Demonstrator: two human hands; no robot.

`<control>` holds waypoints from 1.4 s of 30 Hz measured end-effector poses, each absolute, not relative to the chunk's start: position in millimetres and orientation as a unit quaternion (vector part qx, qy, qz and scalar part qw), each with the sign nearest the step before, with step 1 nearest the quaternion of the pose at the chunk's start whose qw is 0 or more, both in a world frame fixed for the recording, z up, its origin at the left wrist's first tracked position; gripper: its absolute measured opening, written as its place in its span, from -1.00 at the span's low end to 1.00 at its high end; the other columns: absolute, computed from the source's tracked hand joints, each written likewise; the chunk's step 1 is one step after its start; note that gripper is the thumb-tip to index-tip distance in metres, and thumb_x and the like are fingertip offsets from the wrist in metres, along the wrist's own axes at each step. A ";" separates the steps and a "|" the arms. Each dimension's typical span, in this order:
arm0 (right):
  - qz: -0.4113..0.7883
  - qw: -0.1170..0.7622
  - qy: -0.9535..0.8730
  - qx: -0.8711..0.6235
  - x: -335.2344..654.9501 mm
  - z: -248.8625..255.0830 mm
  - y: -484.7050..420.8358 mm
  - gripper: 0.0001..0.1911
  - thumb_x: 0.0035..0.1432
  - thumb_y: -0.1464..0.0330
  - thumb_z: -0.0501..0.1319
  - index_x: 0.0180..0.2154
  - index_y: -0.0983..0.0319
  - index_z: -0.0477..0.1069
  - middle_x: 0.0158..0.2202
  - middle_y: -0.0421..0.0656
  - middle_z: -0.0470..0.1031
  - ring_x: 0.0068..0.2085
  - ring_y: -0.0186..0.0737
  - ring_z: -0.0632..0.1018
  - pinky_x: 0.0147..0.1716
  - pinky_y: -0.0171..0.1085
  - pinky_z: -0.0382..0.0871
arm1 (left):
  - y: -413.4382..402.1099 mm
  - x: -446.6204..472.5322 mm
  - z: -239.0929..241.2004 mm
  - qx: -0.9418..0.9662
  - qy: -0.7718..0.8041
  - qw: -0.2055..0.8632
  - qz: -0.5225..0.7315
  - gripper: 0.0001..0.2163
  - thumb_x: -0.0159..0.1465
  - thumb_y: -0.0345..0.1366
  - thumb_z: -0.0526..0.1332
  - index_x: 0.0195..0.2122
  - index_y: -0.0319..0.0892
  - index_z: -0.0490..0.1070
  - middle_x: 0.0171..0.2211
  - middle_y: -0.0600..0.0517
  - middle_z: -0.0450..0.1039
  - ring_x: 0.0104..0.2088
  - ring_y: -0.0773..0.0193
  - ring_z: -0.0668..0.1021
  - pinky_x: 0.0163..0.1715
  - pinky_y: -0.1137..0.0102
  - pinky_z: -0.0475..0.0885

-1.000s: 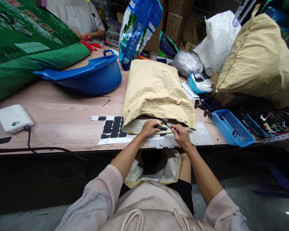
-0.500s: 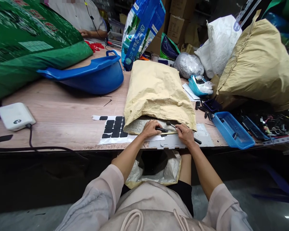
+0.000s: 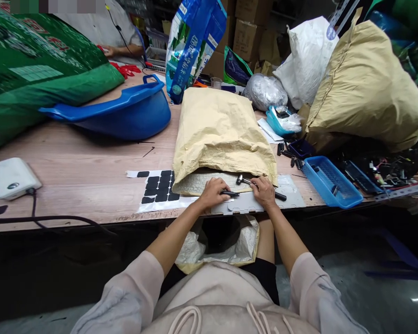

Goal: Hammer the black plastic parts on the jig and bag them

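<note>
The right hand (image 3: pixel 264 190) has turned the hammer (image 3: pixel 241 179).

Before me the wood-grain table (image 3: pixel 90 171) carries a tan sack (image 3: pixel 223 123), a blue basin (image 3: pixel 132 118), a white box (image 3: pixel 12 176), a sticker sheet (image 3: pixel 158 190) and a light-blue basket (image 3: pixel 329 174).

A green printed sack (image 3: pixel 38 74) is slumping over the left of the tabletop (image 3: pixel 94 171), while a blue basin (image 3: pixel 135 120) is sitting just beside it and a white device (image 3: pixel 13 178) is trailing a dark cord (image 3: pixel 34 204) nearer the front. Red pieces (image 3: pixel 128 70) are lying beyond the basin. A blue printed bag (image 3: pixel 194 48) is standing near brown cartons (image 3: pixel 248 41). Rightward, a white sack (image 3: pixel 310 60) is resting beside a bulky tan sack (image 3: pixel 365 88), and a blue basket (image 3: pixel 346 198) is lying near the edge.
</note>
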State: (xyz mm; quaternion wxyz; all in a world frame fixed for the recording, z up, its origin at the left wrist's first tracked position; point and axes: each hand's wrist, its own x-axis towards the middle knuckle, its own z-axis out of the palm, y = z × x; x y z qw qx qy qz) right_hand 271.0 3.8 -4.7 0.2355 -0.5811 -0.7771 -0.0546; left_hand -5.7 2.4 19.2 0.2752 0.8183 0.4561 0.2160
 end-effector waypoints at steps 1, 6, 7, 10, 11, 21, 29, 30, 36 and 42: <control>-0.055 0.233 -0.776 -0.584 270.9 -4.6 3.8 -0.84 0.36 0.34 0.22 -0.11 0.15 0.59 -0.19 -0.09 0.54 -0.13 -0.06 0.46 -0.07 -0.16 0.31 | -13.7 -5.7 19.4 0.829 0.438 0.269 0.220 -0.84 0.23 -0.24 0.36 -0.17 -0.07 0.61 -0.12 -0.03 0.53 -0.01 0.02 0.46 0.05 0.14 0.33; -0.060 0.226 -0.772 -0.590 269.4 -5.6 3.0 -0.83 0.36 0.34 0.22 -0.11 0.14 0.58 -0.18 -0.09 0.54 -0.12 -0.06 0.45 -0.07 -0.16 0.30 | -103.8 -0.1 -3.9 0.878 0.312 0.324 0.164 -0.83 0.31 -0.26 0.30 -0.08 -0.06 0.56 -0.13 -0.02 0.54 -0.13 0.14 0.54 -0.09 0.25 0.40; -0.061 0.225 -0.772 -0.592 269.0 -5.6 3.0 -0.83 0.36 0.33 0.21 -0.10 0.15 0.58 -0.17 -0.08 0.54 -0.11 -0.06 0.45 -0.07 -0.16 0.30 | -116.3 1.8 -13.8 0.876 0.320 0.335 0.138 -0.84 0.31 -0.28 0.29 -0.09 -0.06 0.55 -0.14 -0.01 0.54 -0.14 0.15 0.55 -0.10 0.28 0.41; -0.060 0.221 -0.769 -0.596 268.2 -5.3 3.2 -0.82 0.36 0.33 0.21 -0.11 0.15 0.58 -0.17 -0.07 0.53 -0.11 -0.05 0.45 -0.06 -0.16 0.30 | -134.3 6.3 -47.2 0.847 0.393 0.354 0.053 -0.84 0.29 -0.33 0.29 -0.11 -0.07 0.55 -0.10 0.00 0.56 -0.08 0.14 0.60 -0.08 0.31 0.44; -0.059 0.220 -0.769 -0.597 268.0 -5.1 3.4 -0.82 0.36 0.33 0.20 -0.11 0.15 0.58 -0.18 -0.07 0.53 -0.11 -0.05 0.45 -0.06 -0.16 0.30 | -135.4 7.2 -57.2 0.832 0.424 0.358 0.027 -0.83 0.29 -0.33 0.29 -0.10 -0.07 0.56 -0.08 -0.02 0.56 -0.05 0.12 0.61 -0.06 0.30 0.45; -0.065 0.217 -0.766 -0.601 266.4 -5.8 2.9 -0.83 0.36 0.34 0.21 -0.12 0.16 0.58 -0.18 -0.07 0.53 -0.11 -0.05 0.45 -0.09 -0.16 0.29 | -119.1 3.1 -21.7 0.806 0.407 0.429 0.009 -0.64 0.25 -0.24 0.32 0.08 -0.04 0.58 -0.06 -0.03 0.64 -0.05 0.06 0.65 -0.06 0.31 0.48; -0.063 0.224 -0.767 -0.597 265.5 -5.6 2.2 -0.84 0.35 0.34 0.22 -0.14 0.15 0.58 -0.19 -0.08 0.53 -0.13 -0.05 0.44 -0.10 -0.15 0.29 | 13.9 -10.7 48.7 0.763 0.565 0.266 0.167 -0.77 0.31 -0.31 0.16 -0.19 -0.13 0.64 -0.19 -0.07 0.68 -0.18 0.10 0.64 -0.15 0.32 0.47; -0.062 0.225 -0.767 -0.598 265.1 -5.1 1.8 -0.85 0.35 0.34 0.22 -0.14 0.14 0.58 -0.20 -0.08 0.53 -0.12 -0.05 0.45 -0.09 -0.15 0.29 | 28.0 -12.3 51.1 0.752 0.599 0.228 0.150 -0.77 0.31 -0.33 0.16 -0.18 -0.13 0.64 -0.16 -0.10 0.67 -0.17 0.05 0.64 -0.16 0.29 0.47; -0.055 0.230 -0.767 -0.596 262.8 -3.3 0.1 -0.85 0.34 0.35 0.22 -0.13 0.14 0.57 -0.19 -0.09 0.53 -0.12 -0.06 0.45 -0.08 -0.15 0.32 | 66.2 -14.5 61.2 0.752 0.636 0.113 0.130 -0.71 0.37 -0.37 0.09 0.02 -0.12 0.52 0.00 -0.17 0.61 -0.06 -0.06 0.62 -0.13 0.20 0.47; -0.047 0.225 -0.764 -0.603 262.3 -3.7 -0.7 -0.85 0.34 0.34 0.22 -0.12 0.13 0.56 -0.17 -0.09 0.53 -0.11 -0.06 0.45 -0.07 -0.14 0.33 | 78.6 -0.6 59.2 0.721 0.653 0.111 0.205 -0.74 0.35 -0.35 0.13 0.04 -0.13 0.45 -0.02 -0.15 0.56 -0.01 -0.03 0.58 -0.05 0.21 0.46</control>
